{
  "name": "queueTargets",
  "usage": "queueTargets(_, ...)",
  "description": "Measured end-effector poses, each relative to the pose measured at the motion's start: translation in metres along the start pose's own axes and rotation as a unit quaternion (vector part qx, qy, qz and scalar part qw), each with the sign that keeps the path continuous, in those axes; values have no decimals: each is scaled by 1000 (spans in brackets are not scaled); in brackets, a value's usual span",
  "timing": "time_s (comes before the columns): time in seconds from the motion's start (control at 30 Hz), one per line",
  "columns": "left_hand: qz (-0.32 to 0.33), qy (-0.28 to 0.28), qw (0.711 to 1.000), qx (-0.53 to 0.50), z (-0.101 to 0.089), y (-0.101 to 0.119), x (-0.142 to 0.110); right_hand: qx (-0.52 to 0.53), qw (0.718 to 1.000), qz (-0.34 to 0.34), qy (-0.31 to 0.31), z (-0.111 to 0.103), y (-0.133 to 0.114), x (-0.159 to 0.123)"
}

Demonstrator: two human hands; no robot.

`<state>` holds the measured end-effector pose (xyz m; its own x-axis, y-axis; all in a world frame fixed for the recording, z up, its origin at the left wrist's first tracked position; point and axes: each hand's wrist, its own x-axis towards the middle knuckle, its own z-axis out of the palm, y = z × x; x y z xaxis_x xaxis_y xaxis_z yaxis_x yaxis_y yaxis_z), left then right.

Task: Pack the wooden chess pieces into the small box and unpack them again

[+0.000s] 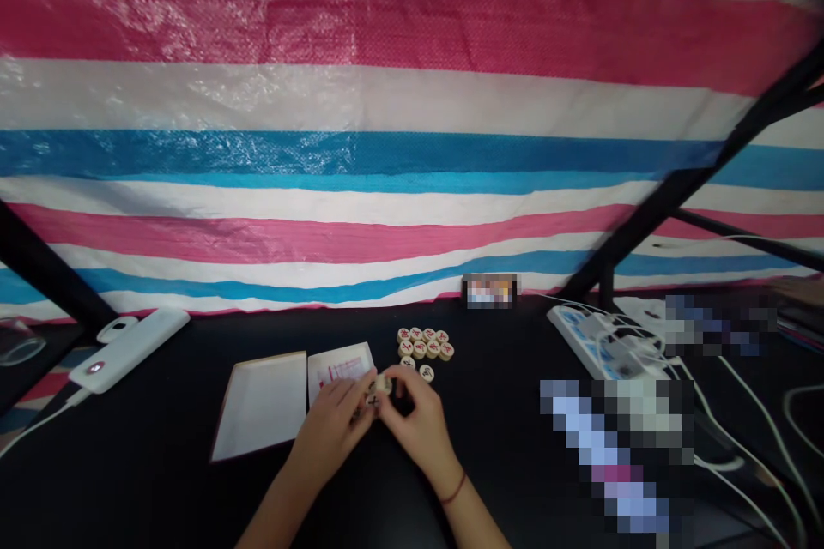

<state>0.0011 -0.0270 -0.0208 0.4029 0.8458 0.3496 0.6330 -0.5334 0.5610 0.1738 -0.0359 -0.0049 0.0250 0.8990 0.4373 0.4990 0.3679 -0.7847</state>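
Round, pale xiangqi pieces (419,349) with red characters stand grouped in stacks on the black table, past my right hand. Closer to me lie two pieces with dark characters, one of them a loose piece (427,373) beside my right fingers. My two hands meet over a few more xiangqi pieces (379,385). My left hand (331,416) is closed around their left side, its fingers partly hiding them. From the right, my right hand (420,413) pinches a piece between thumb and forefinger. How many pieces are between the hands cannot be told.
Left of my hands lie an open box lid or tray (263,407) and a printed white sheet or box part (338,360). A white device (132,352) with a cable is farther left. At right are a power strip (579,339), cables and blurred items. Striped sheeting (386,154) hangs behind.
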Motion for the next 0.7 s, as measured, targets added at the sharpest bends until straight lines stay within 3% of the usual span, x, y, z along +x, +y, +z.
queueTargets(0.1,-12,36,999,23,-11,-2,3,-74,987,71,120,-18,23,7)
queueTargets(0.17,-20,50,998,18,-19,-6,4,-106,977,106,154,-28,38,9)
queueTargets(0.27,-35,52,998,6,-25,-9,5,-130,975,124,133,-35,52,8)
queueTargets(0.43,-49,51,997,3,-24,-10,5,-175,975,122,57,-27,59,3)
queueTargets(0.7,-45,41,998,11,-22,-11,4,-197,972,120,53,-24,64,2)
